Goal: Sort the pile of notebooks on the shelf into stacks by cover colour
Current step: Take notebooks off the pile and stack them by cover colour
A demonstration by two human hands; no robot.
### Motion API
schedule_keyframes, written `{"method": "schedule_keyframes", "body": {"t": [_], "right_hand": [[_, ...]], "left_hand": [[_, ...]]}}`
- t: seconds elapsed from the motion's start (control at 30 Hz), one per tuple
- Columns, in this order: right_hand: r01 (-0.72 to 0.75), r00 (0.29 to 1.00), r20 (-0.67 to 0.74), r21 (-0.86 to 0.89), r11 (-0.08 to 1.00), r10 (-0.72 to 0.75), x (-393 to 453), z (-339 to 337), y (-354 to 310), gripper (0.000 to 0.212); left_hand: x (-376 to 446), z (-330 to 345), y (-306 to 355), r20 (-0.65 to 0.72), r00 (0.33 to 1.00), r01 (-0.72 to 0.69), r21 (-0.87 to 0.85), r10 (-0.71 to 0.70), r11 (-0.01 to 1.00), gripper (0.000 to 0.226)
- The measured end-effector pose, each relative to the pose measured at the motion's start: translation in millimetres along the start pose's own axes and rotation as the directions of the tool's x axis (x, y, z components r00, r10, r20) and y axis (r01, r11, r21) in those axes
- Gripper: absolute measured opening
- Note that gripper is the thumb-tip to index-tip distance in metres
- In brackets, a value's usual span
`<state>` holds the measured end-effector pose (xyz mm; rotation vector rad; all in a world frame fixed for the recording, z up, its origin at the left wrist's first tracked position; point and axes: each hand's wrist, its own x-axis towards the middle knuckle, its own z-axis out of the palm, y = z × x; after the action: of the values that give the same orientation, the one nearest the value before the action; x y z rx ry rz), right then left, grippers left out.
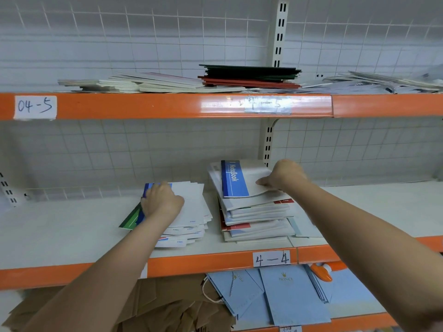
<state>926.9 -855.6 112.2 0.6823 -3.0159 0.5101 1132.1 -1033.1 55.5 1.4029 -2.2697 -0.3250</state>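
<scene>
Pinching right hand (pixel 282 177) on thin blue-striped paper notebook (pixel 236 179) topping mixed pile (pixel 256 216) at three o'clock; pressing left hand (pixel 163 200) flat, fingers together, on white-covered stack (pixel 191 212) at nine o'clock. Likely light, floppy, slippery; gripping near spine.

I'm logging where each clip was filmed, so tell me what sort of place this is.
Probably a stationery shop or its stockroom. Orange-edged metal shelving carries handwritten location labels such as "04-5" and "4-4", notebooks lie in stacks, and paper gift bags sit on the shelf below.
</scene>
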Motion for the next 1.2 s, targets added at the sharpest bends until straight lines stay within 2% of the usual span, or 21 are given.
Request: {"method": "schedule_keyframes", "body": {"t": [0.17,0.3,0.4,0.47,0.6,0.73,0.83,0.9,0.93,1.0,1.13,1.2], "right_hand": [[0.026,0.998,0.057,0.108,0.994,-0.032,-2.2,-5.3,2.9,0.036],[-0.050,0.980,0.195,0.395,0.917,-0.031,-4.3,-7.9,6.4,0.022],[-0.042,0.969,0.233,0.500,0.865,-0.087,-7.7,-6.2,7.3,0.022],[-0.002,0.970,0.211,0.503,0.864,-0.120,-12.2,-3.8,7.0,0.018],[0.097,0.982,0.104,0.425,0.900,-0.155,-15.1,-0.5,5.3,0.018],[0.090,0.988,0.075,0.404,0.910,-0.131,-11.7,1.3,3.2,0.016],[-0.039,0.974,0.206,0.572,0.819,-0.097,-6.5,2.3,6.3,0.017],[-0.116,0.945,0.303,0.666,0.736,-0.125,-5.2,1.9,9.8,0.020],[-0.111,0.940,0.311,0.665,0.739,-0.138,-4.4,1.7,11.7,0.020],[-0.075,0.949,0.281,0.640,0.765,-0.142,-3.2,3.7,14.0,0.023],[0.021,0.971,0.187,0.560,0.828,-0.151,-2.1,5.5,12.2,0.015],[0.108,0.985,0.071,0.452,0.886,-0.157,-1.6,4.3,11.2,0.031]], "left_hand": [[-6.6,5.8,28.7,0.104,0.990,-0.075,-0.214,0.100,0.974,0.033],[-8.5,10.9,43.3,0.207,0.970,-0.013,-0.472,0.125,0.882,0.015],[-11.4,14.7,52.9,0.277,0.951,0.043,-0.567,0.141,0.823,0.020],[-13.0,16.8,57.1,0.317,0.939,0.093,-0.611,0.135,0.786,0.026],[-15.4,19.2,65.1,0.337,0.933,0.111,-0.596,0.123,0.795,0.024],[-15.2,19.7,76.7,0.279,0.954,0.056,-0.514,0.106,0.856,0.025],[-14.5,20.2,81.9,0.286,0.952,0.047,-0.482,0.106,0.875,0.024],[-13.7,21.1,82.9,0.318,0.941,0.077,-0.523,0.111,0.849,0.021],[-13.8,21.1,83.0,0.336,0.936,0.101,-0.550,0.109,0.829,0.020],[-14.5,20.0,81.6,0.362,0.926,0.139,-0.593,0.108,0.793,0.021],[-18.1,14.8,77.3,0.375,0.917,0.148,-0.639,0.137,0.755,0.014],[-20.1,13.1,75.4,0.372,0.916,0.144,-0.649,0.146,0.747,0.011]]}}
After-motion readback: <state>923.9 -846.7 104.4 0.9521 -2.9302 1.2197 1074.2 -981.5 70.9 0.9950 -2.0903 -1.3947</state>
